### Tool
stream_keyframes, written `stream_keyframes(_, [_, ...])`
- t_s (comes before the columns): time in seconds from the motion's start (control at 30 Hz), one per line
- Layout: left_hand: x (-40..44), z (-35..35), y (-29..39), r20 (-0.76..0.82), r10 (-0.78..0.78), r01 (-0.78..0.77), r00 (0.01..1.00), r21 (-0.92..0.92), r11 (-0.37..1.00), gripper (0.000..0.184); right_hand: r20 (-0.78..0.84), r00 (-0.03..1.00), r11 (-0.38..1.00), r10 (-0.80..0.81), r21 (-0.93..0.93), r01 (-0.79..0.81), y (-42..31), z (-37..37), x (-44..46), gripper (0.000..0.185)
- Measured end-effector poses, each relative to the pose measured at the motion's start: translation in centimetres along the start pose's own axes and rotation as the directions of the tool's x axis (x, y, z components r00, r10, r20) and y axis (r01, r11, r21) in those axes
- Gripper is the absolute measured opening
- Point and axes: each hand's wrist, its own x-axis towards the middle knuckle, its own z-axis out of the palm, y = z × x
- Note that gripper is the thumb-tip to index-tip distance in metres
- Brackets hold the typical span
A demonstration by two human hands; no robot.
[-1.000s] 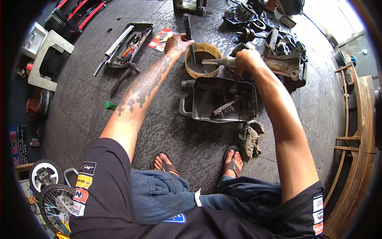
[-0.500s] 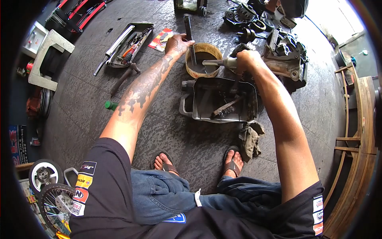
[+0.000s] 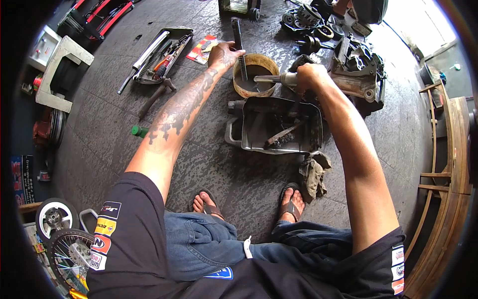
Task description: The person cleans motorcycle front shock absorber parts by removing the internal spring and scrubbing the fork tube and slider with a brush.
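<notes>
My left hand [image 3: 225, 56] is closed around a long dark coil spring [image 3: 236, 34], held nearly upright. The spring's lower end reaches into a round yellowish basin [image 3: 236, 85] with dark liquid inside. On the other side, my right hand [image 3: 312, 77] grips a motorcycle fork tube [image 3: 288, 79], whose bright metal end points left over the basin. Its far end is hidden behind my hand. Nearer to me stands a cut-open plastic jerry can [image 3: 281, 150], with a dirty wooden-handled brush [image 3: 286, 132] lying in it.
A tool tray [image 3: 149, 77] and a hammer [image 3: 155, 98] lie left on the floor. Engine parts [image 3: 356, 74] sit at the right, more [image 3: 306, 20] behind. A rag [image 3: 313, 177] lies by my right foot. A wooden bench [image 3: 455, 149] stands far right.
</notes>
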Motion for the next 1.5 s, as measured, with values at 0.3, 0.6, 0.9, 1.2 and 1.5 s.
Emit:
stream_keyframes(0.3, [0.5, 0.6, -0.9, 0.003, 0.027, -0.027, 1.0, -0.022, 0.999, 0.043, 0.076, 0.997, 1.0, 0.016, 0.009, -0.017, -0.3, -0.8, -0.8, 0.049])
stream_keyframes(0.6, [0.1, 0.1, -0.2, 0.024, 0.037, -0.036, 0.999, -0.047, 0.998, 0.051, 0.0, 1.0, 1.0, -0.006, -0.011, 0.006, 0.2, 0.4, 0.2, 0.053])
stream_keyframes(0.9, [0.1, 0.2, -0.5, 0.002, 0.041, -0.041, 0.999, -0.024, 0.999, 0.045, 0.015, 1.0, 1.0, 0.003, 0.002, -0.003, 0.1, 0.2, 0.1, 0.053])
stream_keyframes(1.2, [0.2, 0.2, -0.6, 0.014, 0.032, -0.032, 0.999, -0.019, 0.999, 0.045, 0.012, 1.0, 1.0, -0.018, 0.006, 0.018, 0.1, 0.1, -0.3, 0.058])
stream_keyframes(1.5, [0.1, 0.3, -0.7, -0.003, 0.061, -0.061, 0.998, -0.018, 0.998, 0.048, 0.019, 0.999, 1.0, -0.028, 0.009, 0.028, 0.1, 0.2, -0.3, 0.061])
